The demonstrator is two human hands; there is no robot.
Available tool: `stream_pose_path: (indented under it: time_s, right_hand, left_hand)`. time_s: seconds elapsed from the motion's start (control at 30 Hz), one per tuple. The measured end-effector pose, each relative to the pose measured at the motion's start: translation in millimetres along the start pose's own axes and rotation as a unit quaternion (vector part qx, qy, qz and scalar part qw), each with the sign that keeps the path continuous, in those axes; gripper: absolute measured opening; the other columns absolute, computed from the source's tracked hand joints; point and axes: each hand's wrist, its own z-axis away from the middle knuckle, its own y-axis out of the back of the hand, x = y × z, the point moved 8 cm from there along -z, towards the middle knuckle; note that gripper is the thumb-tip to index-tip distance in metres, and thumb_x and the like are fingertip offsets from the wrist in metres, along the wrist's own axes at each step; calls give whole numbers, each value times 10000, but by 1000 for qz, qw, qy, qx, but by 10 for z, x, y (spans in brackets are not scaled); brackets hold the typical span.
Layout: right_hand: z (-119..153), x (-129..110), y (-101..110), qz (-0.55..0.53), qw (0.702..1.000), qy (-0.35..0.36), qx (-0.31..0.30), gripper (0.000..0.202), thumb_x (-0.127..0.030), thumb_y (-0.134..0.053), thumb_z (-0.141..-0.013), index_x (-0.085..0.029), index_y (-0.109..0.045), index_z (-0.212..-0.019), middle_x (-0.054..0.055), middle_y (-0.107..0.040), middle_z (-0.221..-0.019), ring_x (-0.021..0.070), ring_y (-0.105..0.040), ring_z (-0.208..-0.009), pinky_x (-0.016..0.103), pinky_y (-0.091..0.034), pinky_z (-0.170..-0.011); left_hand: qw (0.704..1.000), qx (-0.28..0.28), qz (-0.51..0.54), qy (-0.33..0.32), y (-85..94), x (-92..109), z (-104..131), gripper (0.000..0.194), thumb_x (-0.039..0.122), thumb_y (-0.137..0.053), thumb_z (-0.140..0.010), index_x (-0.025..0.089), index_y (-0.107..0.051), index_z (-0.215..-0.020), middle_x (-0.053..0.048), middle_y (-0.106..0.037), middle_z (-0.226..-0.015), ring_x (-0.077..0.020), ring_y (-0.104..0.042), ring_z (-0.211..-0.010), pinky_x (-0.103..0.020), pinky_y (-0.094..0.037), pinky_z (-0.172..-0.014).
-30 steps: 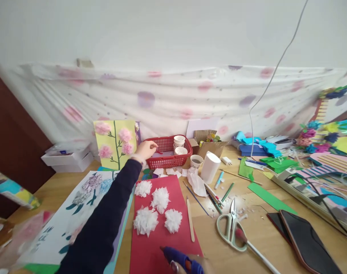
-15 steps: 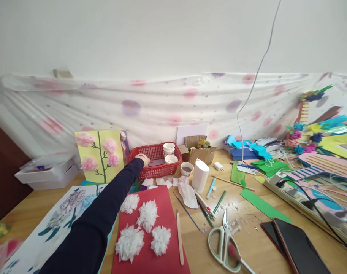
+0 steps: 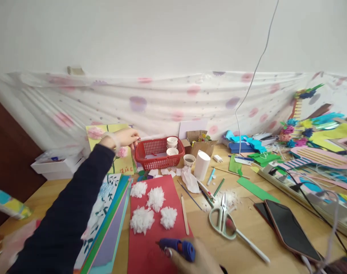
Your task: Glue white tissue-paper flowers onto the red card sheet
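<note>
My left hand (image 3: 124,137), a pale band round its wrist, is raised at the left end of the red plastic basket (image 3: 159,163), in front of the yellow flower picture (image 3: 124,167). Its fingers are closed together; whatever they pinch is too small to make out. Low in the view, my right hand (image 3: 194,260) grips a blue glue gun (image 3: 177,245), nozzle pointing left over the red paper (image 3: 173,190). Several white crumpled-paper flowers (image 3: 141,220) lie on that sheet. White paper cups (image 3: 172,152) stand inside the basket.
Scissors (image 3: 223,219), a wooden stick (image 3: 185,215), a cup of dark liquid (image 3: 189,160) and a white roll (image 3: 202,166) lie or stand right of the red sheet. Coloured papers (image 3: 107,243) lie left. Phones (image 3: 291,228) and a power strip (image 3: 301,198) occupy the right.
My left hand has come up out of the basket and moved left. My right hand has entered from below with the glue gun. The view has shifted slightly.
</note>
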Motion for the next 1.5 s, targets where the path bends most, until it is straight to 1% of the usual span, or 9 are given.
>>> stream_pose_path:
  time_s: [0.1,0.2,0.33,0.57,0.77,1.0,1.27,1.4,1.5]
  right_hand:
    - [-16,-272,38,-1,999,27,-19,371,-515,-592,-891,-215,-806,-939,-17,-696,-650,123,-567,-544,207,-396,-498]
    - [-53,-513,32,50,996,49,-51,372,-510,-621,-877,-178,-764,-790,-21,-631,-598,107,-509,-537,212,-360,-495]
    - [-92,-768,29,105,990,78,-61,242,-444,-694,-846,-209,-750,-862,-5,-700,-731,144,-612,-658,245,-449,-624]
    - [-20,-896,31,194,978,71,-23,260,-473,-730,-818,-215,-720,-789,3,-704,-735,162,-645,-686,257,-451,-622]
    - [-30,-913,-20,229,969,97,-3,255,-451,-734,-808,-197,-741,-818,29,-734,-798,177,-665,-733,248,-448,-610]
    - [-47,-972,48,217,973,84,-2,227,-252,-681,-802,-194,-639,-587,-15,-623,-537,134,-609,-550,220,-415,-499]
    - [-82,-889,97,205,977,56,-26,380,-453,-636,-880,-183,-651,-614,-6,-637,-535,120,-582,-509,226,-404,-497]
    - [-40,-736,134,174,984,20,-36,560,-614,-503,-919,-192,-643,-579,-15,-575,-491,95,-503,-437,225,-390,-473]
    - [-29,-546,115,187,981,-2,-41,590,-639,-480,-911,-193,-615,-550,-18,-513,-443,98,-470,-400,228,-357,-435]
  left_hand:
    - [995,-4,93,-31,-334,-17,666,227,312,-313,-1039,190,-505,-1031,-42,-737,-940,-188,-731,-860,-357,-564,-812]
    - [947,-49,286,-137,-896,218,1323,225,453,-452,-988,233,-422,-956,-103,-764,-972,-253,-733,-973,-421,-557,-868]
    - [915,-131,349,-156,-1404,453,1823,226,477,-420,-996,252,-400,-985,-101,-755,-983,-263,-728,-1003,-413,-568,-837]
    - [956,-74,109,-260,-1249,625,1958,117,274,-373,-981,247,-458,-906,-24,-710,-889,-204,-702,-859,-316,-517,-742]
    - [953,-75,-138,-260,-1374,756,1984,147,278,-440,-986,223,-557,-916,-18,-609,-679,-229,-622,-649,-320,-453,-605]
    - [938,-31,-153,-309,-1437,788,2040,160,276,-518,-976,212,-600,-854,-46,-655,-778,-231,-630,-734,-317,-451,-631]
    - [961,5,55,-272,-1328,442,1936,179,361,-525,-972,218,-631,-955,-37,-734,-958,-205,-698,-899,-316,-524,-796]
    - [975,123,53,-180,-1281,-332,1908,185,311,-474,-971,213,-622,-1023,-60,-747,-1038,-219,-697,-1003,-350,-520,-891]
    - [979,138,-54,-140,-1453,-896,1900,212,216,-438,-932,198,-646,-966,-83,-743,-968,-242,-688,-950,-400,-524,-882]
